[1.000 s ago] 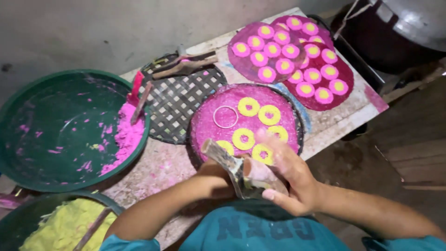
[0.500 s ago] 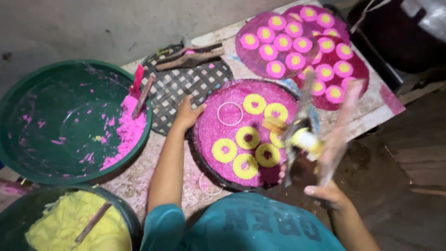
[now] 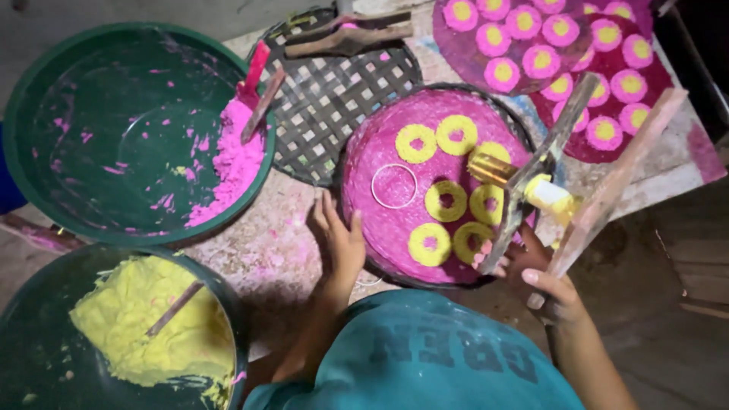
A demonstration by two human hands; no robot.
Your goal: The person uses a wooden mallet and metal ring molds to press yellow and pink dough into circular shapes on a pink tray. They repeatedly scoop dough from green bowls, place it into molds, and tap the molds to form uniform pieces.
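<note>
Left hand [image 3: 339,241] flat and open, fingers spread, resting on the worktop [image 3: 258,254] right at the left rim of the pink tray [image 3: 380,220], touching or nearly touching it, holding nothing. Right hand [image 3: 543,285] closed around a hinged wooden press [image 3: 566,175], held up over the tray's right edge with its two arms spread apart; a yellow plug [image 3: 548,194] of paste sits between them. Tray is covered in pink paste with six yellow rings [image 3: 444,201] pressed on, pink centres showing, clustered in the middle and right. One bare ring outline [image 3: 393,186] on the left has no yellow yet, and the tray's left and top areas are unfilled, so I'd call this tray roughly half done. Two finished trays [image 3: 592,68] top right are packed with pink discs with yellow centres, overlapping each other. Woven mat [image 3: 334,99] sits between the tray and the green basin [image 3: 114,129], wooden tools lying on its far edge. That basin is nearly scraped out: a pink heap [image 3: 231,163] against the right wall with a red scraper stuck in. Second basin [image 3: 45,357] bottom left holds plenty of yellow paste [image 3: 144,319] with a stick in it, so material is not the limit
</note>
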